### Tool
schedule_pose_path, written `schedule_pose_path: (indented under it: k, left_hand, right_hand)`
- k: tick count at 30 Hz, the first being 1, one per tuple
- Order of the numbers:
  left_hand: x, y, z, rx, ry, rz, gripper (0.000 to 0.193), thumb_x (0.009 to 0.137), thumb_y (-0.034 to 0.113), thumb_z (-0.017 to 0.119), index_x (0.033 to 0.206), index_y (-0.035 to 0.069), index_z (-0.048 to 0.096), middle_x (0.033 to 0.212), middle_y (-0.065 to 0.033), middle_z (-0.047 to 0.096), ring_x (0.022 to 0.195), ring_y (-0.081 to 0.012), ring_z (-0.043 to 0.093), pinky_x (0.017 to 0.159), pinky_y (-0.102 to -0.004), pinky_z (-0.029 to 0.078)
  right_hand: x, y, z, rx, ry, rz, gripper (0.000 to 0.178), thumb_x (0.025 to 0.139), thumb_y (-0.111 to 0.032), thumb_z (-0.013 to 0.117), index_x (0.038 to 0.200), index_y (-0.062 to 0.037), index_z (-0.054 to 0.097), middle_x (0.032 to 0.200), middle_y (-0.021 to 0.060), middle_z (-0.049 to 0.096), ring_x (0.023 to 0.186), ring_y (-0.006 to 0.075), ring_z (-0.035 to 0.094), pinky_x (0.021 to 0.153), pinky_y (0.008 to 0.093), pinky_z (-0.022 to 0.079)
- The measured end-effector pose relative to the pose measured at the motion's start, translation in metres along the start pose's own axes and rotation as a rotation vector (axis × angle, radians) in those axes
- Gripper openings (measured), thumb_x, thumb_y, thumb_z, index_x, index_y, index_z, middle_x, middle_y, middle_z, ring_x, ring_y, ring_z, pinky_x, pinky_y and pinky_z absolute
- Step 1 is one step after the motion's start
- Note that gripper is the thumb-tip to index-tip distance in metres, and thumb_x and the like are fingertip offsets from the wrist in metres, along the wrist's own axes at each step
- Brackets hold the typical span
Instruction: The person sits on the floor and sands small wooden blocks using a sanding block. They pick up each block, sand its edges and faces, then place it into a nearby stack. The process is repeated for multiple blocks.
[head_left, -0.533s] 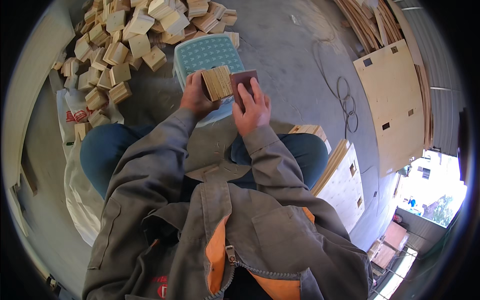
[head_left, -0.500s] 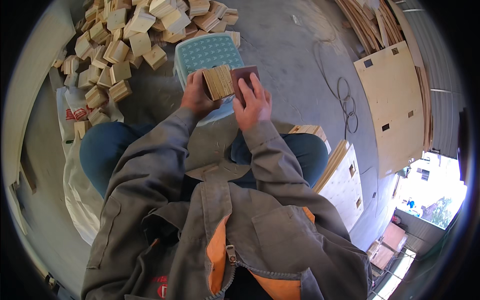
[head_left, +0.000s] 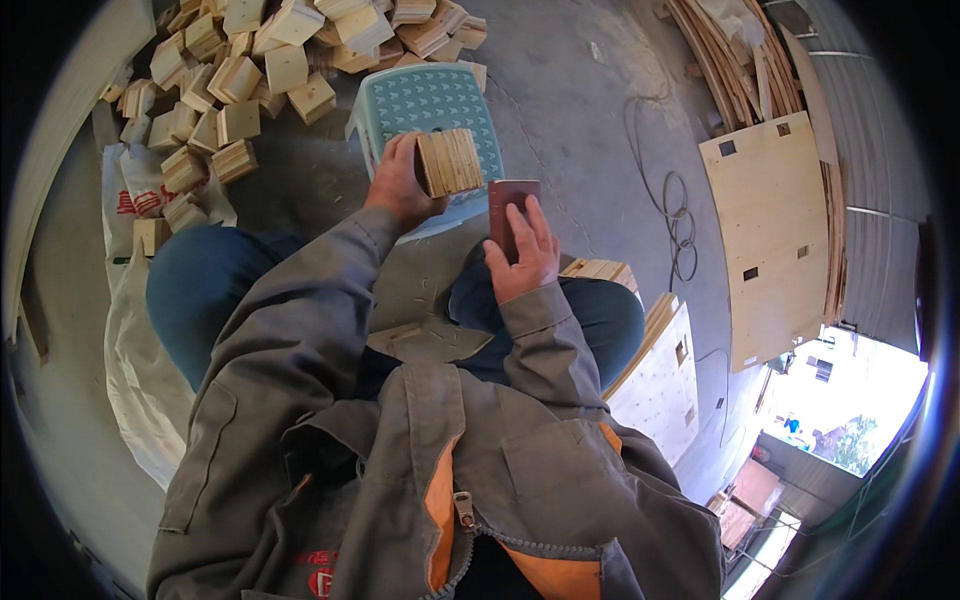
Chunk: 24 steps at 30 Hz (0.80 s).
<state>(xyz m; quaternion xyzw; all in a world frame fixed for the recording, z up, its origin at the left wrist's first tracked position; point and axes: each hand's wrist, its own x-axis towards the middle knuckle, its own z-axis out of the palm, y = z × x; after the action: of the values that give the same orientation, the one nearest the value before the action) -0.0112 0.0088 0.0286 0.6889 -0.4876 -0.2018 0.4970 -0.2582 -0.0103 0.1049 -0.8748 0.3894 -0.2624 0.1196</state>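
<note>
My left hand [head_left: 402, 188] grips a stack of plywood pieces [head_left: 450, 163] from its left side, layered edges facing up, above a light-blue plastic stool [head_left: 420, 92]. The fingers wrap behind the stack and are partly hidden. To the right and a little nearer to me, my right hand [head_left: 528, 250] holds a flat, reddish-brown sanding block [head_left: 508, 205]. Its fingers lie over the block's face, with the thumb at the near left edge. A small gap separates the sanding block from the plywood stack.
A heap of plywood blocks [head_left: 240, 120] covers the floor at the far left, beside a white sack [head_left: 135, 330]. Cut plywood sheets [head_left: 775, 230] lie at the right, near a looped cable [head_left: 683, 228]. More plywood panels [head_left: 655, 375] stand beside my right knee.
My right hand has drawn the sanding block away from the plywood stack, toward me and to the right. The left hand and its stack have shifted slightly right.
</note>
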Motion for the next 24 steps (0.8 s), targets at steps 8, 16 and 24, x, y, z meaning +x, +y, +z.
schedule_pose_path:
  k: [8, 16, 24]
  left_hand:
    - [0.0, -0.006, 0.004, -0.047, 0.003, 0.045, 0.099, 0.064, 0.012, 0.094, 0.149, 0.004, 0.043, 0.138, -0.0196, 0.056, 0.13, -0.0362, 0.058, 0.112, -0.0429, 0.049]
    - [0.002, -0.003, -0.001, -0.133, -0.011, 0.032, 0.098, 0.064, 0.011, 0.094, 0.148, 0.004, 0.044, 0.136, -0.022, 0.056, 0.129, -0.0407, 0.057, 0.112, -0.0452, 0.048]
    - [0.0, -0.003, -0.002, -0.067, 0.027, 0.027, 0.086, 0.07, 0.017, 0.089, 0.144, 0.005, 0.047, 0.134, -0.0237, 0.058, 0.128, -0.0444, 0.057, 0.111, -0.047, 0.049]
  right_hand:
    - [0.068, -0.014, 0.031, -0.092, -0.083, -0.082, 0.061, 0.084, -0.019, 0.08, 0.143, -0.0131, 0.068, 0.156, 0.0138, 0.057, 0.123, 0.0414, 0.06, 0.11, 0.0507, 0.047]
    - [0.174, -0.03, 0.067, -0.188, -0.2, 0.043, 0.057, 0.089, -0.025, 0.076, 0.145, -0.0146, 0.067, 0.158, 0.0114, 0.056, 0.127, 0.0395, 0.059, 0.112, 0.0469, 0.048]
    - [0.019, -0.024, 0.007, -0.154, -0.142, -0.088, 0.064, 0.088, -0.017, 0.078, 0.149, -0.0085, 0.062, 0.16, 0.0186, 0.052, 0.129, 0.0438, 0.056, 0.113, 0.0524, 0.045]
